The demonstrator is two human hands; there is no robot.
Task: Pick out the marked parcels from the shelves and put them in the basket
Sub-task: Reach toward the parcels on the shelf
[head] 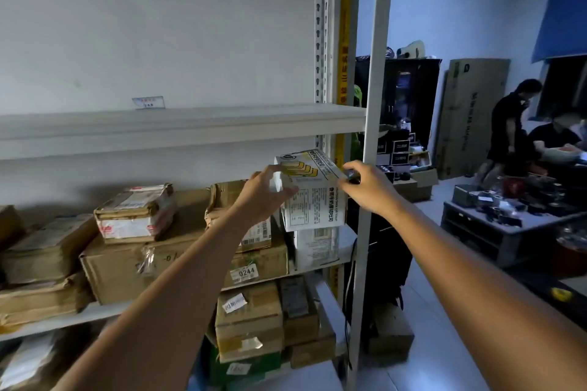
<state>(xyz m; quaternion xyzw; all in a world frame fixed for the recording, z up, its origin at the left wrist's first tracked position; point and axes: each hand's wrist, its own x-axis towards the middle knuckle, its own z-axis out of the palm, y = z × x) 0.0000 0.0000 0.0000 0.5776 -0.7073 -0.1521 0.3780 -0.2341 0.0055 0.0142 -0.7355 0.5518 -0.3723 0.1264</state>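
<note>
Parcel (pixel 314 197) tilted just beside the shelf post (pixel 376 89): your left hand (pixel 265 192) and right hand (pixel 367 184) both clasp it (basket out of view), so the drop-off remains.

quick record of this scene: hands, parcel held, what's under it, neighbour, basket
left hand: grips white box, left side
right hand: grips its right edge
white box: tilted, right end of shelf
under it: second white box
neighbour: brown box labelled 0244
basket: not in view
</note>
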